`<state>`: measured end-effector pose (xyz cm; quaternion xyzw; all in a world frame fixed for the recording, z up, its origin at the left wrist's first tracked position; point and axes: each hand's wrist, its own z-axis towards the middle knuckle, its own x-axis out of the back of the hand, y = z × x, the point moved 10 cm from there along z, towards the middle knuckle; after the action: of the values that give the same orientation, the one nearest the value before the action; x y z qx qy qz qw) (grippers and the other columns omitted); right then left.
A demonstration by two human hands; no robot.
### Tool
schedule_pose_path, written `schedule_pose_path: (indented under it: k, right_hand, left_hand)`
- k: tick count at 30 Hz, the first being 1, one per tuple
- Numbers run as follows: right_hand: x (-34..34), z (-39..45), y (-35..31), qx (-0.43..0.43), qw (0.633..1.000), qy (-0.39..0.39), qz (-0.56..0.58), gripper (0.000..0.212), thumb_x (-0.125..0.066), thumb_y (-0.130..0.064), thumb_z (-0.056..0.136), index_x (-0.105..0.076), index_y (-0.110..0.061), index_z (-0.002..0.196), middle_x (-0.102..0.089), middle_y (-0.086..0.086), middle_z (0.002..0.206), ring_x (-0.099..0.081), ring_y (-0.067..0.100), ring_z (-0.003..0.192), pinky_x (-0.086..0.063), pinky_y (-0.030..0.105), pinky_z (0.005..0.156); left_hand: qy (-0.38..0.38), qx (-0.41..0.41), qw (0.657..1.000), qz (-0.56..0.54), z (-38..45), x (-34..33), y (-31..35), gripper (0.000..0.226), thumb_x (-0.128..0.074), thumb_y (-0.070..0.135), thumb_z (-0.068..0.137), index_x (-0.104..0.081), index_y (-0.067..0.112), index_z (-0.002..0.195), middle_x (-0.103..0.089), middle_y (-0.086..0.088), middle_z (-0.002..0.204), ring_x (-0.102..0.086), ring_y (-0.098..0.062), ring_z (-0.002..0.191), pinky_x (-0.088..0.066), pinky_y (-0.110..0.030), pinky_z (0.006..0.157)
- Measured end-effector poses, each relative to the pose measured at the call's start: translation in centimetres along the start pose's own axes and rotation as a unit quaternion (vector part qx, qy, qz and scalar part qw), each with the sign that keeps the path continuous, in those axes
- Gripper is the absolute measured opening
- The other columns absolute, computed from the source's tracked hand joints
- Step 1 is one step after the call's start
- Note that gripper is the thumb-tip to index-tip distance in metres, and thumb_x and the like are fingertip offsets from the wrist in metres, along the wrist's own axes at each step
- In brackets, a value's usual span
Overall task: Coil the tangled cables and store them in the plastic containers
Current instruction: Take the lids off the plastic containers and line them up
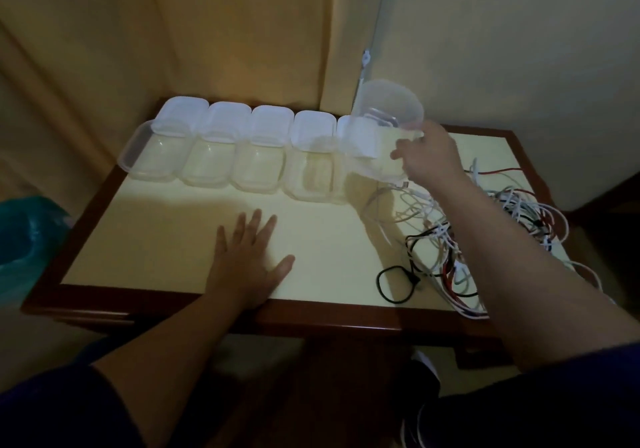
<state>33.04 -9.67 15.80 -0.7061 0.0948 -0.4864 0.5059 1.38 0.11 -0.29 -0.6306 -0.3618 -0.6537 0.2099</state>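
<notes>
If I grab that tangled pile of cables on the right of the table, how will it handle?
The cable tangle will probably be floppy: its thin white, black and red strands lie in loose loops. Lifting one strand would likely drag others, since they cross each other. Some loops overhang the table at its front edge, so a push may spill them.

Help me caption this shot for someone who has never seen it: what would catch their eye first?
First, the right hand holding a clear container lifted and tilted at the right end of a row of open containers along the table's far edge. Next, the tangle of white, black and red cables heaped on the right side of the table. The left hand lies flat, fingers spread, near the front edge.
</notes>
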Motion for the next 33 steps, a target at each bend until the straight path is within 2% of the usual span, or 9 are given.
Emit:
schedule_pose_path:
  k: [2,4,7,11,16,22,25,28,33]
  right_hand:
    - [-1.6,2.4,0.6,-0.019,0.999,-0.019,-0.036,0.050,-0.064,-0.017,0.074,-0.065,-0.017,0.124,-0.073,0.014,0.108,-0.073,0.036,0.086,-0.061,0.040,0.066]
    - [-3.0,4.3,1.4,-0.039,0.997,-0.026,-0.055,0.052,-0.065,-0.016,0.068,-0.065,-0.015,0.121,-0.071,0.015,0.111,-0.073,0.038,0.092,-0.064,0.047,0.076]
    - [-3.8,5.8,1.9,-0.056,0.997,0.001,-0.060,0.039,-0.065,-0.011,0.080,-0.068,-0.010,0.120,-0.070,0.013,0.116,-0.069,0.033,0.105,-0.059,0.037,0.084]
    - [-3.6,6.9,2.8,-0.074,0.994,0.053,-0.057,0.039,-0.067,-0.009,0.082,-0.066,-0.011,0.121,-0.070,0.013,0.118,-0.071,0.035,0.104,-0.061,0.041,0.090]
    - [-4.5,7.9,4.0,-0.081,0.993,0.060,-0.056,0.038,-0.071,-0.010,0.081,-0.068,-0.013,0.119,-0.069,0.008,0.120,-0.070,0.030,0.107,-0.060,0.037,0.092]
    - [-5.6,8.9,5.0,-0.100,0.992,0.055,-0.056,0.033,-0.072,-0.013,0.078,-0.067,-0.010,0.110,-0.074,0.010,0.108,-0.073,0.029,0.096,-0.063,0.039,0.086]
    - [-5.8,9.0,6.1,-0.113,0.989,0.035,-0.089,0.032,-0.075,-0.013,0.077,-0.070,-0.011,0.108,-0.075,0.008,0.105,-0.074,0.027,0.094,-0.061,0.032,0.078]
    - [-5.7,9.0,6.1,-0.094,0.984,0.008,-0.152,0.028,-0.076,-0.012,0.078,-0.071,-0.009,0.105,-0.076,0.009,0.103,-0.072,0.024,0.091,-0.053,0.025,0.065]
    - [-5.5,8.1,7.1,-0.073,0.972,-0.017,-0.224,0.019,-0.074,-0.011,0.084,-0.068,-0.007,0.101,-0.070,0.011,0.100,-0.070,0.031,0.094,-0.051,0.030,0.070]
  left_hand:
    - [0.002,0.001,1.000,0.003,0.0,0.0,0.0,0.091,-0.018,0.082,0.087,0.002,0.035,0.163,0.010,0.003,0.172,0.015,-0.023,0.157,0.008,-0.056,0.125]
    - [0.008,0.001,1.000,0.002,0.1,-0.1,-0.1,0.092,-0.018,0.082,0.086,0.001,0.035,0.163,0.009,0.003,0.172,0.015,-0.022,0.157,0.006,-0.056,0.125]
    - [0.019,-0.001,1.000,-0.002,0.1,-0.1,0.0,0.093,-0.018,0.082,0.086,-0.001,0.034,0.163,0.007,0.002,0.172,0.013,-0.023,0.158,0.004,-0.057,0.125]
    - [0.019,-0.001,1.000,0.001,0.1,-0.1,-0.1,0.091,-0.016,0.082,0.086,0.002,0.035,0.162,0.009,0.003,0.172,0.013,-0.023,0.158,0.005,-0.056,0.126]
    - [0.017,0.002,1.000,-0.001,0.1,-0.1,-0.2,0.090,-0.019,0.080,0.088,0.004,0.036,0.162,0.011,0.004,0.172,0.015,-0.022,0.157,0.006,-0.055,0.126]
    - [0.026,0.003,1.000,-0.007,0.0,0.1,0.0,0.089,-0.022,0.079,0.088,0.001,0.036,0.163,0.008,0.003,0.172,0.013,-0.022,0.158,0.006,-0.055,0.126]
    - [0.022,0.007,1.000,-0.011,0.0,0.0,-0.1,0.089,-0.021,0.079,0.087,0.001,0.037,0.163,0.008,0.004,0.172,0.013,-0.021,0.158,0.008,-0.054,0.125]
    - [0.020,0.005,1.000,-0.016,0.1,-0.1,-0.1,0.087,-0.020,0.080,0.089,0.000,0.037,0.162,0.007,0.004,0.172,0.013,-0.021,0.158,0.008,-0.055,0.125]
    - [0.032,0.007,0.999,-0.040,0.2,0.2,-0.2,0.084,-0.017,0.080,0.091,-0.009,0.036,0.162,0.000,0.003,0.172,0.008,-0.021,0.158,0.006,-0.055,0.126]
